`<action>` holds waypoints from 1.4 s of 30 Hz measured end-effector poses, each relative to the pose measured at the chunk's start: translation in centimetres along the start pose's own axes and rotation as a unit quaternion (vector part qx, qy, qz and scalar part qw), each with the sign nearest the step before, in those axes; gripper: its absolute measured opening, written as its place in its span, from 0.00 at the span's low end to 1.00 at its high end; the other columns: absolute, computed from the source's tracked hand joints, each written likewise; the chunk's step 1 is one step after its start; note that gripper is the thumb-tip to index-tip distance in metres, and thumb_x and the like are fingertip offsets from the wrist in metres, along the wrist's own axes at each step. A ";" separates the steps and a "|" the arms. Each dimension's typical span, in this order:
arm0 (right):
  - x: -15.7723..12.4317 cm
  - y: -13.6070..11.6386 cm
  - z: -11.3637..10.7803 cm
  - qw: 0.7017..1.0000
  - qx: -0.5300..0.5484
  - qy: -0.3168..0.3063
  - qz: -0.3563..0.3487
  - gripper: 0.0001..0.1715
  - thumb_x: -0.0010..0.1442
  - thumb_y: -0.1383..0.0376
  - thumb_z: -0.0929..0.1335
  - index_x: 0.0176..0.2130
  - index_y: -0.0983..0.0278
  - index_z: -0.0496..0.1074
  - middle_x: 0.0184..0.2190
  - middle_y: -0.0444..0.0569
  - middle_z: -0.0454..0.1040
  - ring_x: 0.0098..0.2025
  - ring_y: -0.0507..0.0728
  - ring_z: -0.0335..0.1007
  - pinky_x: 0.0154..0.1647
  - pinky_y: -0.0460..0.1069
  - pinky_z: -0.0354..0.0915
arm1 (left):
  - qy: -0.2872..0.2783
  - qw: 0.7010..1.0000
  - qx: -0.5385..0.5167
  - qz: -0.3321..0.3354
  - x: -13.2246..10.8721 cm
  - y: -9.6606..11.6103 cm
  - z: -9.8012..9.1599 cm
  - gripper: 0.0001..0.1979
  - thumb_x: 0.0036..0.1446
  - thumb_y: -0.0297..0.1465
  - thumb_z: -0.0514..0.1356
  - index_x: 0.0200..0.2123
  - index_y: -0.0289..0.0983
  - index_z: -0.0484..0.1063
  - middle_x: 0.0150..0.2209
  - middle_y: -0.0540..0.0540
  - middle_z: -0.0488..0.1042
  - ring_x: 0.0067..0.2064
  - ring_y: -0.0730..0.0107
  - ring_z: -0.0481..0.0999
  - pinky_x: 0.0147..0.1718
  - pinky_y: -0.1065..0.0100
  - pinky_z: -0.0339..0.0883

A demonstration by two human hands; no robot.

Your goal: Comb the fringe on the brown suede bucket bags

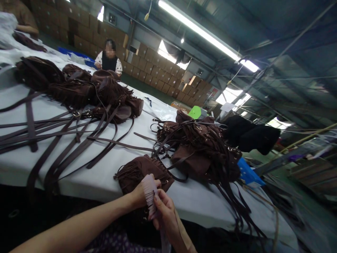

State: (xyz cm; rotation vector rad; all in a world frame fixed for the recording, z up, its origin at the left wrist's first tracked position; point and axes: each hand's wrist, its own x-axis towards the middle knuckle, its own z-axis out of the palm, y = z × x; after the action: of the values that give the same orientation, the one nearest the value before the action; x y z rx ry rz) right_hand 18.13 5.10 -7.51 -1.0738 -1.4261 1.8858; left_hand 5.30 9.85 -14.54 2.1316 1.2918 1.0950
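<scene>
My left hand [139,194] is closed round a pale strip with a comb-like row of thin teeth [149,188], which lies across its fingers. My right hand [167,213] pinches the lower part of the same strip between thumb and fingers, and a pale length hangs down below it. Just beyond both hands, a dark brown fringed bag [137,170] sits at the front edge of the white-covered table [97,184]. The left fingers are partly hidden behind the strip.
Brown bags [195,154] are heaped at right, their straps hanging over the edge. Another pile of fringed bags [73,89] lies at left with long straps [65,147] spread out. A person [109,59] is across the table; stacked cartons [150,70] stand behind. A blue bin [249,172] is at right.
</scene>
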 end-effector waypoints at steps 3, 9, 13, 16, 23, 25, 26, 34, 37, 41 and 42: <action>-1.1 1.0 0.5 0.999 -0.035 -0.007 0.012 0.25 0.60 0.45 0.67 0.39 0.64 0.65 0.17 0.37 0.67 0.11 0.45 0.55 0.08 0.38 0.48 | -0.006 0.999 0.032 -0.023 0.7 -1.4 1.9 0.17 0.62 0.37 0.50 0.21 0.40 0.61 0.24 0.46 0.65 0.32 0.61 0.67 0.38 0.59 0.64; -4.1 0.0 1.2 0.991 -0.133 0.032 0.013 0.27 0.60 0.42 0.63 0.38 0.62 0.67 0.17 0.37 0.64 0.13 0.46 0.52 0.12 0.40 0.47 | -0.017 0.997 0.050 -0.050 1.6 -1.0 2.5 0.17 0.65 0.39 0.48 0.26 0.39 0.66 0.26 0.45 0.66 0.35 0.61 0.68 0.40 0.62 0.65; -6.6 -0.7 1.2 0.969 -0.245 -0.013 -0.043 0.25 0.52 0.41 0.69 0.29 0.59 0.71 0.20 0.41 0.66 0.22 0.51 0.61 0.19 0.44 0.55 | 0.015 0.989 0.059 -0.134 4.7 -1.6 0.6 0.18 0.68 0.35 0.44 0.34 0.36 0.70 0.30 0.43 0.68 0.32 0.63 0.69 0.35 0.63 0.64; -7.5 -0.6 -1.0 0.954 -0.285 0.085 -0.041 0.23 0.59 0.42 0.64 0.33 0.59 0.71 0.19 0.40 0.64 0.20 0.51 0.59 0.17 0.44 0.53 | 0.015 0.989 0.056 -0.140 6.1 -1.8 -1.5 0.16 0.67 0.36 0.48 0.33 0.36 0.72 0.31 0.44 0.69 0.33 0.65 0.69 0.36 0.65 0.63; -6.8 1.2 -6.9 0.849 -0.451 0.250 -0.116 0.23 0.67 0.49 0.58 0.38 0.61 0.71 0.28 0.49 0.75 0.30 0.58 0.73 0.32 0.49 0.67 | -0.098 0.990 0.056 0.079 -3.2 2.7 -7.2 0.08 0.62 0.34 0.55 0.38 0.41 0.74 0.35 0.45 0.76 0.41 0.61 0.71 0.45 0.61 0.59; -5.5 0.8 -6.7 0.810 -0.507 0.228 -0.186 0.22 0.69 0.53 0.57 0.40 0.61 0.72 0.36 0.53 0.77 0.38 0.59 0.75 0.41 0.50 0.67 | -0.195 0.972 0.010 0.135 -5.3 4.4 -9.4 0.10 0.61 0.33 0.56 0.45 0.43 0.73 0.38 0.46 0.77 0.39 0.63 0.73 0.40 0.65 0.61; -4.6 0.3 -6.4 0.794 -0.529 0.215 -0.208 0.22 0.70 0.54 0.55 0.41 0.62 0.72 0.37 0.54 0.77 0.39 0.59 0.75 0.42 0.50 0.67 | -0.212 0.967 -0.014 0.139 -5.5 5.2 -10.6 0.12 0.62 0.33 0.55 0.47 0.44 0.72 0.40 0.46 0.77 0.39 0.65 0.74 0.38 0.67 0.62; 2.5 -2.8 -2.3 0.707 -0.669 0.109 -0.203 0.14 0.69 0.68 0.56 0.40 0.62 0.68 0.34 0.50 0.76 0.34 0.55 0.74 0.30 0.45 0.59 | -0.002 0.999 0.008 -0.045 3.4 4.1 -14.5 0.15 0.61 0.42 0.55 0.43 0.41 0.76 0.38 0.46 0.79 0.40 0.62 0.76 0.40 0.67 0.66; 2.0 -0.7 -1.5 0.705 -0.676 0.091 -0.195 0.13 0.65 0.73 0.57 0.40 0.63 0.68 0.30 0.49 0.77 0.29 0.54 0.74 0.26 0.46 0.56 | -0.100 0.992 0.054 -0.051 4.1 1.6 -10.2 0.21 0.54 0.43 0.61 0.48 0.39 0.74 0.48 0.39 0.76 0.50 0.50 0.73 0.50 0.56 0.63; -2.6 3.4 -1.2 0.700 -0.678 0.076 -0.209 0.09 0.66 0.66 0.59 0.36 0.58 0.67 0.25 0.43 0.75 0.21 0.53 0.71 0.16 0.48 0.49 | -0.109 0.988 0.088 -0.067 2.8 -2.1 -5.6 0.22 0.56 0.38 0.59 0.52 0.35 0.72 0.59 0.33 0.67 0.59 0.42 0.65 0.57 0.45 0.54; -4.0 4.5 -1.3 0.695 -0.677 0.071 -0.231 0.09 0.65 0.65 0.60 0.35 0.57 0.68 0.24 0.42 0.74 0.18 0.53 0.69 0.14 0.48 0.46 | -0.105 0.990 0.064 -0.071 2.7 -2.8 -5.4 0.19 0.57 0.36 0.57 0.50 0.35 0.74 0.59 0.35 0.68 0.59 0.46 0.65 0.58 0.49 0.54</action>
State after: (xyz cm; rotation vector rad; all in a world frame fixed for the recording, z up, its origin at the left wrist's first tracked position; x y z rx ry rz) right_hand 21.53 1.28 -10.88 -1.1309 -2.6773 0.1104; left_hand 0.18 13.32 -12.12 2.1416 1.4184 0.7264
